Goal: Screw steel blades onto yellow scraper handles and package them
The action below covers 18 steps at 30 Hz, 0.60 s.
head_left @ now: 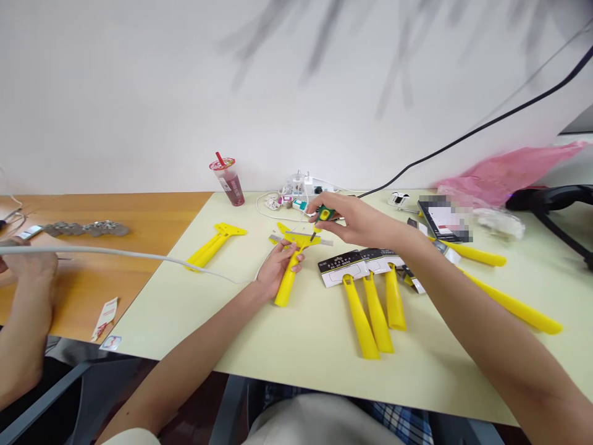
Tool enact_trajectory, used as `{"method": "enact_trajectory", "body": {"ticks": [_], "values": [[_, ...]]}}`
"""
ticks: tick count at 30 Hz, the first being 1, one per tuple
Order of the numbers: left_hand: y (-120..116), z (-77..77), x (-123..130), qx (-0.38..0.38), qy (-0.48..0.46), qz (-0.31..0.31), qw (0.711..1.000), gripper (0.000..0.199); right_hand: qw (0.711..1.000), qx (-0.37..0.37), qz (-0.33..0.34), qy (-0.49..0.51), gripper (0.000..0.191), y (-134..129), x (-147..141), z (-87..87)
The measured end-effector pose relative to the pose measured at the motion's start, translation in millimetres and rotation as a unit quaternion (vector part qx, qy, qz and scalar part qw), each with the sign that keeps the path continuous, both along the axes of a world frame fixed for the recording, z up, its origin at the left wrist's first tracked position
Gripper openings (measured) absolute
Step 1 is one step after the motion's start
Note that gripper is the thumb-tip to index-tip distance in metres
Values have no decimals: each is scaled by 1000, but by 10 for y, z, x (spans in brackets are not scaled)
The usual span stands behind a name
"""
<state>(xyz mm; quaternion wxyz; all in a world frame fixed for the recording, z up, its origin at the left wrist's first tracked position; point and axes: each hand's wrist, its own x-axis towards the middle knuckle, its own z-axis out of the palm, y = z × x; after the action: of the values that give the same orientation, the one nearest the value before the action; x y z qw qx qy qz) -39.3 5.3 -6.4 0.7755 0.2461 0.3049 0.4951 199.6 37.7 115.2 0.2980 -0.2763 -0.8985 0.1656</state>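
My left hand [277,270] is closed around a yellow scraper [288,281], whose handle points toward me and whose wide head carries a metal blade. From above, my right hand [340,213] grips a screwdriver [325,214] with a green and yellow handle. Its tip reaches down to the right part of the scraper's head; whether it sits in a screw is too small to tell. Another yellow piece lies partly hidden behind that head. Farther left rests a second yellow scraper [210,246]. Several yellow scrapers with black and white cards [345,268] lie right of my left hand.
A cup with a red straw [230,183] stands near the wall beside a power strip [306,184] with cables. On the right are a phone [445,219], more yellow handles [514,303] and a pink bag [504,176]. A co-worker's arm [28,309] is at the left.
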Motion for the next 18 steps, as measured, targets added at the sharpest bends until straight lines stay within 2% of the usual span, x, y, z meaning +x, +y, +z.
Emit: {"method": "enact_trajectory", "body": {"ticks": [2,6,12,14,18], "values": [[-5,14,1,1,2,-4,1000,43,1000,12,-17,0,14,9,-10,-16],[-14,51,12,0,8,-6,1000,44,996,52,-74,-25,23,9,-22,-54],[4,70,7,-10,11,8,1000,45,1000,20,13,0,24,11,-17,-70],[0,66,9,-7,15,4,1000,46,999,41,-2,-1,15,28,-35,-87],[-14,55,25,-2,16,-3,1000,45,997,65,-44,-11,21,30,-48,-106]]}}
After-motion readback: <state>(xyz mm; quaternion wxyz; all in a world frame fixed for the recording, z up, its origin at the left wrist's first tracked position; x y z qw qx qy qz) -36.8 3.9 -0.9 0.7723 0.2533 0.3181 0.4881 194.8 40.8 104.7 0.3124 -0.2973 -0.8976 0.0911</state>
